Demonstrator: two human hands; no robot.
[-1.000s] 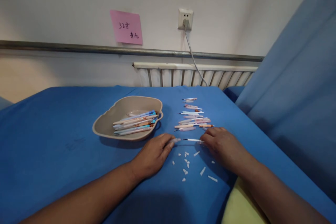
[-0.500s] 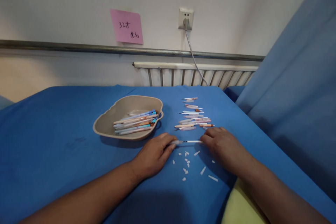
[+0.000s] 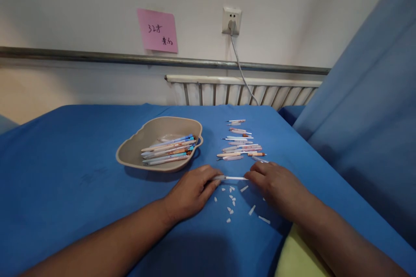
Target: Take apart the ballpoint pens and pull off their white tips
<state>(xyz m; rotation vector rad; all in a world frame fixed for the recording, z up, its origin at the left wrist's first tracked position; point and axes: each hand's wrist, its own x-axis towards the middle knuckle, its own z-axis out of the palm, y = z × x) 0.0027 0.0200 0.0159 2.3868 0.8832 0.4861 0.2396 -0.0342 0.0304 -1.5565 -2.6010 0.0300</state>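
My left hand (image 3: pixel 195 191) is closed on a pale pen barrel (image 3: pixel 220 177), whose right end pokes out past the fingertips. My right hand (image 3: pixel 277 186) pinches the far end of a thin white pen refill (image 3: pixel 236 178). The refill lies level in line with the barrel, its left end meeting the barrel's opening; how far in it reaches is too small to tell. Below the hands, several small white plastic tips (image 3: pixel 230 198) and a few longer white pieces (image 3: pixel 252 210) are scattered on the blue cloth (image 3: pixel 107 207).
A beige basin (image 3: pixel 130 156) holding several assembled pens (image 3: pixel 169 151) stands at left. Behind my hands lie loose barrels and refills (image 3: pixel 240 147) in a column. A clear piece (image 3: pixel 260 159) is beside my right fingers. A blue curtain (image 3: pixel 364 95) hangs at right.
My right hand has shifted slightly left, bringing the refill's dark tip, which was just outside the barrel, into the barrel's end. My left hand has stayed almost still.
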